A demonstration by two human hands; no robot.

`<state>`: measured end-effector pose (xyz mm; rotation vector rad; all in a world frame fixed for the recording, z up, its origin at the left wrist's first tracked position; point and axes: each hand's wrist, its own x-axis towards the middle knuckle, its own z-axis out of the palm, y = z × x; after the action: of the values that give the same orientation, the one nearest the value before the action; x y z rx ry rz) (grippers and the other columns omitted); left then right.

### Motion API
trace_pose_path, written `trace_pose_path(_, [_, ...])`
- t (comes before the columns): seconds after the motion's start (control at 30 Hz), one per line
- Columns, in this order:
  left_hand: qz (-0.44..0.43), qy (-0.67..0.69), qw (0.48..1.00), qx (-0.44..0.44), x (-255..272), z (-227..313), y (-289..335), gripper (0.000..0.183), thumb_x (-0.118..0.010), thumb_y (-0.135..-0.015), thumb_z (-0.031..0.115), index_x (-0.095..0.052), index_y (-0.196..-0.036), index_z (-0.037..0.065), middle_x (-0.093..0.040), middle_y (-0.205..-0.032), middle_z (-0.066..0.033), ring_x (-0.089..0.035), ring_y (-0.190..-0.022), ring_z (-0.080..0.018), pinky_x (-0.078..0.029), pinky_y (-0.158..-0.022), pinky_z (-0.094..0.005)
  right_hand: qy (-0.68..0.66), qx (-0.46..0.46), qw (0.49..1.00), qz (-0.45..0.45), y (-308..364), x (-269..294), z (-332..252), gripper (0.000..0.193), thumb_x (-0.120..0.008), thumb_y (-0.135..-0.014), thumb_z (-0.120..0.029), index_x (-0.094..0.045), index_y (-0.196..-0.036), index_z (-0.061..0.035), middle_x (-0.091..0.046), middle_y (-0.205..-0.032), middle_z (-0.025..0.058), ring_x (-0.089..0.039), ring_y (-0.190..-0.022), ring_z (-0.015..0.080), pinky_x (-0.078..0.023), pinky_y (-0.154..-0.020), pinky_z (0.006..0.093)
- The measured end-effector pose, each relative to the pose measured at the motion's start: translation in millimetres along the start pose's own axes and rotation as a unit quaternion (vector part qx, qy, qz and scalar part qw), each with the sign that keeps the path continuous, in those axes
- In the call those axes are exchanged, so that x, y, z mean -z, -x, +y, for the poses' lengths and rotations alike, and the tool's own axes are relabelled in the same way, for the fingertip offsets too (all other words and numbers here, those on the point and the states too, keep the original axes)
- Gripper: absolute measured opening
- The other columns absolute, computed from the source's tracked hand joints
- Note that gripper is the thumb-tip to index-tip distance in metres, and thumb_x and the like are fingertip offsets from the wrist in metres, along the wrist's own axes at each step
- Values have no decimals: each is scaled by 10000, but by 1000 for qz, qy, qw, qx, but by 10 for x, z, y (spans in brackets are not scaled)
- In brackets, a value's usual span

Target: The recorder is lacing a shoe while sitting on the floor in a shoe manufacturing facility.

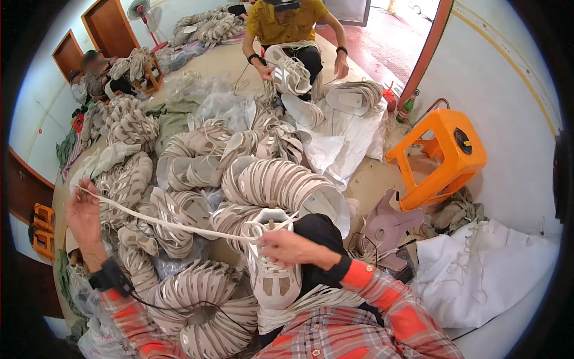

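A beige and white shoe upper (276,290) rests on my lap with its toe toward me. A long cream shoelace (173,225) runs taut from the upper out to the left. My left hand (85,212) is raised at the far left, its fingers closed on one stretch of the lace. Just over the upper's tongue, my right hand (288,248) pinches the lace close to the eyelets. Loops of lace stand up around the collar. A bundle of pale laces (323,299) lies across my lap under the upper.
Curved stacks of nested shoe uppers (281,182) surround me. An orange plastic stool (445,155) stands right, near a white sack (478,269) and a mauve plastic piece (388,224). Opposite, another person (287,24) handles an upper; someone sits farther back left. A green bottle (408,106) stands by the doorway.
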<state>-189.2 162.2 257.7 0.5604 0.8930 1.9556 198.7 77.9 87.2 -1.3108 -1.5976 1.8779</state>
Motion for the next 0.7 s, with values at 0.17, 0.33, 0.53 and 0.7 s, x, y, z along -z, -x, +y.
trace_pose_path(0.17, [-185,-123,957,187,233,-598,415,171,-541,-886,117,-561,-1028,23,-610,-896,-38,-550,-687,-82,-420,-532,-164,301,333,881,-148,11,-700,381,158,-476,-820,-132,-566,-846,-5,-624,-751,192,-623,-665,360,-513,-594,404])
trace_pose_path(0.33, [-325,-420,810,247,183,-1690,1547,193,-635,-805,91,-635,-980,12,-646,-777,-10,-555,-670,-52,-430,-589,-189,176,133,967,128,204,-187,74,229,-505,-854,-221,-573,-995,-53,-629,-862,172,-609,-770,389,-491,-677,438])
trace_pose_path(0.53, [-367,-512,752,193,268,-2143,1709,172,-631,-798,144,-671,-885,2,-653,-701,-47,-586,-624,-88,-453,-577,-238,192,109,969,113,87,-9,81,246,-458,-897,-207,-554,-979,4,-607,-807,229,-611,-702,379,-476,-636,436])
trace_pose_path(0.7, [-369,-633,680,-6,261,-2241,1768,175,-624,-794,210,-642,-813,38,-629,-669,-107,-608,-595,-273,-468,-559,-340,69,-16,997,32,108,2,-109,300,-468,-916,-206,-497,-1129,3,-598,-682,128,-583,-526,211,-453,-443,314])
